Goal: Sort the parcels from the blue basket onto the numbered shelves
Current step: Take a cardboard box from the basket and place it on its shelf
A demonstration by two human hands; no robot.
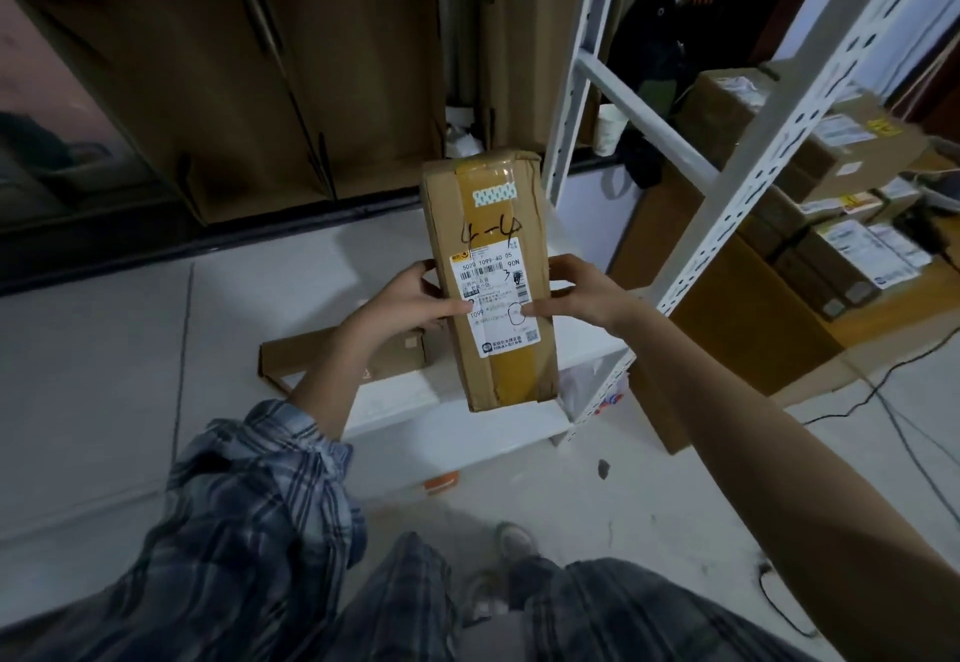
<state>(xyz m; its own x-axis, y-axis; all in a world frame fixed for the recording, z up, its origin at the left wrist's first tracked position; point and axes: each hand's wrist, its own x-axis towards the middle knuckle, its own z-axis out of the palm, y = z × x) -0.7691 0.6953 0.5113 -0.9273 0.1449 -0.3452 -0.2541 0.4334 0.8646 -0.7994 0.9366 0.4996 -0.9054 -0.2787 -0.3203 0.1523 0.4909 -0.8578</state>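
Wearing a soft plaid shirt [249, 505], a person stood on the pale tiled floor [93, 349] and held an oblong cardboard parcel [488, 225] up in front of them with both hands. The left hand [410, 298] gripped the box's left edge, thumb curled over the white shipping label [496, 298]; the right hand [576, 292] clasped the right edge, fingers wrapped behind and thumb pressed on the label. Glossy brown tape ran lengthwise down the parcel's creased face, crossed near the top by a short patterned strip, with "4-4" handwritten in black marker below it. Just beyond the hands, a flat cardboard box [332, 355] lay on a low white board [415, 401]. To the right rose the perforated white metal upright [769, 162] of a shelf rack, its tiers stacked with more labelled cartons [852, 147]. Farther back, tall flattened cardboard sheets [291, 79] leaned against the wall.
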